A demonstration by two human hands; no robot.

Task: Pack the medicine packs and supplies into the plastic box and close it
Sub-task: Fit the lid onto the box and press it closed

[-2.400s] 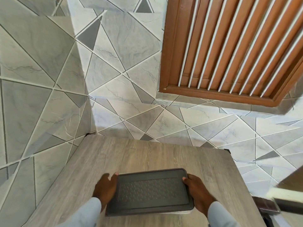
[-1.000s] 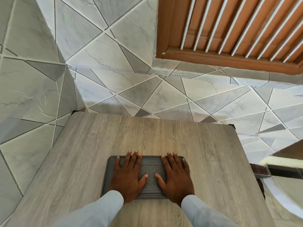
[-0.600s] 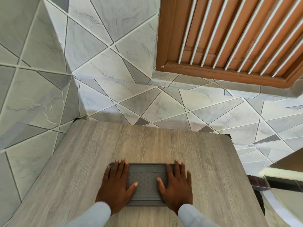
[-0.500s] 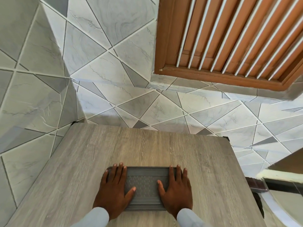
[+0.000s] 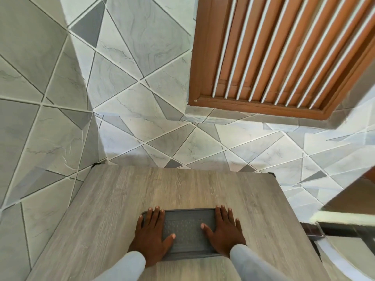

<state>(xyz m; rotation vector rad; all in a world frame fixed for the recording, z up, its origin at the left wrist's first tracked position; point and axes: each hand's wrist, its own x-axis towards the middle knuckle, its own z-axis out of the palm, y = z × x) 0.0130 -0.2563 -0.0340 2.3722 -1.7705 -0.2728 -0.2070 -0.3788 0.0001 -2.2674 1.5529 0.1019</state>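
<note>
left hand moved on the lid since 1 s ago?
Yes. The left hand slid left along the lid, away from its middle, and now covers its left end.

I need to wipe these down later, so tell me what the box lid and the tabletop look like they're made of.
Box lid: seemingly moulded grey plastic, matte, with a raised dotted pattern in its middle panel and rounded corners. Tabletop: looks like grey wood-grain laminate rather than solid wood, judging by the even printed grain, dull sheen and black corner caps; I can't be sure.

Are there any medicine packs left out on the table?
No, the wooden table holds only the grey box lid, with the left hand and right hand flat on it.
</note>
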